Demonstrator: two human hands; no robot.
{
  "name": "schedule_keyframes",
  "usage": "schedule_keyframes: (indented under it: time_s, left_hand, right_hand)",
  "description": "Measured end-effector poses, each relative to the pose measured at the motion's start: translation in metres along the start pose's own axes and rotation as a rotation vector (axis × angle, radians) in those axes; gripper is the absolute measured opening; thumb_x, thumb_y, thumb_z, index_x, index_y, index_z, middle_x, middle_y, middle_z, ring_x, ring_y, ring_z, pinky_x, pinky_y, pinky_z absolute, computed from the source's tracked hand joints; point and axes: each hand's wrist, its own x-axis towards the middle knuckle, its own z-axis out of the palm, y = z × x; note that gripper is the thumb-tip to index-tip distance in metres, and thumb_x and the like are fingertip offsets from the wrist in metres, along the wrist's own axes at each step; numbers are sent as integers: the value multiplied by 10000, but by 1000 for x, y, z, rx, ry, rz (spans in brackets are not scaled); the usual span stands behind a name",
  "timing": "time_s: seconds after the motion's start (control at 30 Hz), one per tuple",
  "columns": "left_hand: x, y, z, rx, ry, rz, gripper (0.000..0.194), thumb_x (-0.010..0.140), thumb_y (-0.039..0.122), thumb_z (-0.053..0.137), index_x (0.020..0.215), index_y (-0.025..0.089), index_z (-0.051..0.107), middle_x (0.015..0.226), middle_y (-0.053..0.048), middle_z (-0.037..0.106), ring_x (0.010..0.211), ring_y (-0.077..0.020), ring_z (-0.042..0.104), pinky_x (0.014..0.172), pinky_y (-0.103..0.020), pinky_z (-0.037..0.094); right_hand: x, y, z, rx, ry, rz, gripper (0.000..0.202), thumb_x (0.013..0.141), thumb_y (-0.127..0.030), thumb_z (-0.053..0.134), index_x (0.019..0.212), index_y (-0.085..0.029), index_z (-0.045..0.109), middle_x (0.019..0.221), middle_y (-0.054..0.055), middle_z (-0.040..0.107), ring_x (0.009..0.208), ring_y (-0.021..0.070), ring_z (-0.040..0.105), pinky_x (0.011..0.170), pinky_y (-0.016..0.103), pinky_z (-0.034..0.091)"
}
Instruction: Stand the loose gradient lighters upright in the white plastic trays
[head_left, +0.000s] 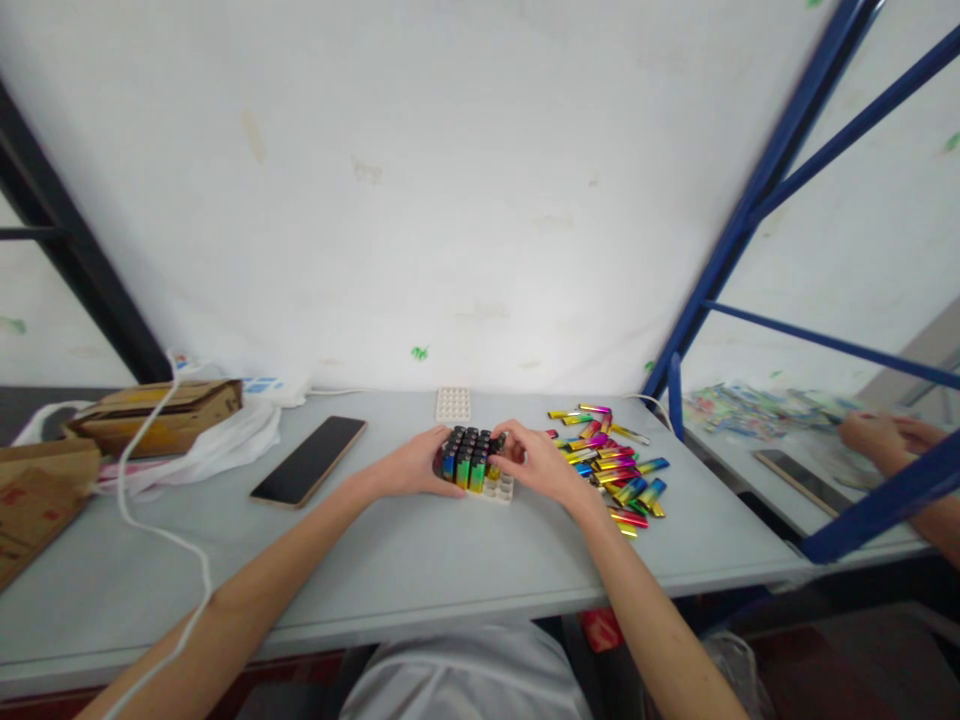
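Several black-topped lighters (464, 466) with shiny coloured bodies stand upright in rows in a white holed tray (499, 489). My left hand (417, 463) curves round the left side of these lighters, thumb along the front and fingers behind. At the tray's right side, my right hand (530, 459) has its thumb and fingers pinched round a lighter (495, 458), mostly hidden by the fingers. Some holes at the tray's front right hold nothing. Right of my right hand lies a loose pile of metallic coloured lighter pieces (611, 465).
A second white holed tray (453, 404) lies by the wall. A phone (310, 461) rests on the grey table (450, 580) at left, near cardboard boxes (161, 410) and a white cable (169, 535). Beyond the blue frame (739, 225) are another person's hands.
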Motion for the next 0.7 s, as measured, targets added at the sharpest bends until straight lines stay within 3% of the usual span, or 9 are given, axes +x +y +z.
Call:
schedule_keyframes:
  time_s: [0.17,0.3,0.43,0.5,0.6,0.7]
  left_hand:
    - [0,0,0,-1,1,-1,725,623,599,996,1148,188,712,1137,-96,763,1071,-350,703,976,-429,565]
    - [1,-3,0,17,5,13,717,623,619,987,1138,203,714,1133,-87,767,1078,-360,707,960,-424,574]
    - [1,-4,0,44,-5,-15,707,623,634,978,1124,210,715,1110,-80,768,1053,-356,711,936,-420,583]
    - [1,-2,-1,47,-9,-29,696,626,628,976,1114,205,716,1103,-84,767,1039,-351,709,929,-420,585]
    - [0,2,-2,38,-4,-28,690,620,618,977,1113,211,718,1108,-78,766,1047,-353,705,944,-426,585]
    - [1,2,-2,36,8,-17,701,606,627,978,1114,219,720,1096,-69,766,1050,-354,703,948,-428,587]
  right_hand:
    - [-1,-4,-9,23,-14,-10,306,1004,-418,725,1242,-228,698,782,-41,686,710,172,635,703,280,484]
    - [-4,4,-38,-20,61,32,266,1045,-454,665,1119,-210,742,794,3,739,718,185,670,713,299,518]
    - [-16,37,-69,-198,201,85,226,1060,-346,611,1096,-199,779,999,100,829,933,256,763,916,403,589]
    - [-22,57,-76,-319,255,99,227,1023,-264,627,1150,-188,799,1175,147,830,1124,300,761,1070,478,563]
    - [-26,78,-73,-407,171,150,296,978,-183,662,1229,-203,817,1323,160,804,1286,324,723,1182,524,515]
    - [-26,87,-68,-415,32,212,277,1009,-174,652,1211,-209,838,1267,148,825,1207,316,765,1137,498,550]
